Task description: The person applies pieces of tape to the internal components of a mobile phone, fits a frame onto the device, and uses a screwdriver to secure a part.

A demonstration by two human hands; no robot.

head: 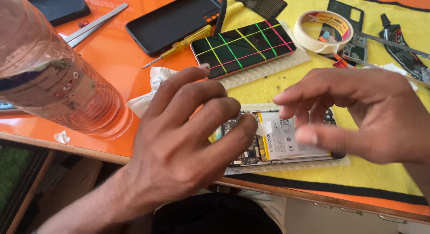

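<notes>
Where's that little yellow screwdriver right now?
In the head view, the yellow screwdriver lies on the orange table at upper centre, between the black phone case and the phone with coloured bands, beyond the left hand.

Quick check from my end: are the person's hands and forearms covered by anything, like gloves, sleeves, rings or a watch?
Nothing shows. The left hand and right hand are bare: no gloves, no rings on the visible fingers. The left forearm is bare, without sleeve or watch. Little of the right forearm is in view.
</notes>
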